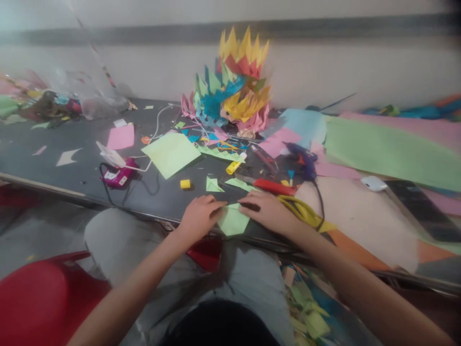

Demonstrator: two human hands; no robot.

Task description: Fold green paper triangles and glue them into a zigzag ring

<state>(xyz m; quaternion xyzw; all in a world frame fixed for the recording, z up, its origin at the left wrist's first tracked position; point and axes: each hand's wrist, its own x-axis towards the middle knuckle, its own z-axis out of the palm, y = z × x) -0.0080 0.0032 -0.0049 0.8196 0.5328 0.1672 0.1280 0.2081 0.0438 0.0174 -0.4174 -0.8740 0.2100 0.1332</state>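
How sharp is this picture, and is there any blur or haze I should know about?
Head view: pale haze over the wall, upper left; head view: plastic bag smeared, its outline soft; head view: green paper between left hand and right hand clearer, though fine creases are hard to read.

Two slim forearms [140, 288] here, bare all the way to the frame's edge, pale grey trousers [115, 240] now, loose, softly creased over both legs, and low centre, a rounded black patch [223, 327], too blurred to identify.
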